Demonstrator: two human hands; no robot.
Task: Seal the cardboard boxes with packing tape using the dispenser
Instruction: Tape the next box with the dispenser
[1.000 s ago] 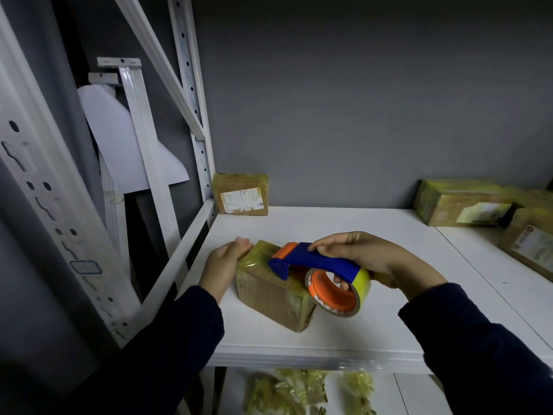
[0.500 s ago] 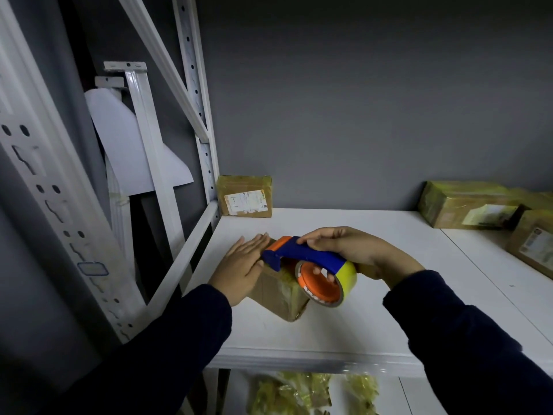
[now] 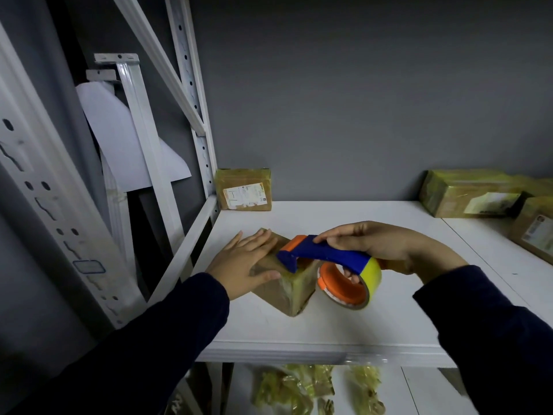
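A small cardboard box [image 3: 287, 290], partly wrapped in yellowish tape, sits on the white shelf [image 3: 329, 324] near its front left. My left hand [image 3: 244, 263] lies flat on the box's top with straight fingers, pressing it down. My right hand [image 3: 368, 245] grips the blue handle of the tape dispenser [image 3: 326, 259], fingers passing through the orange core of the yellow tape roll [image 3: 351, 286]. The dispenser's orange and blue head touches the box's top edge beside my left fingertips.
A taped box with a label [image 3: 244, 191] stands at the shelf's back left corner. More taped boxes [image 3: 466, 193] lie at the back right. White slotted rack posts [image 3: 194, 85] rise on the left. Crumpled tape scraps [image 3: 296, 387] lie on the lower shelf.
My left hand went from gripping the box's side to lying flat on its top. The dispenser moved left, its head now at the box's top edge. The box has turned.
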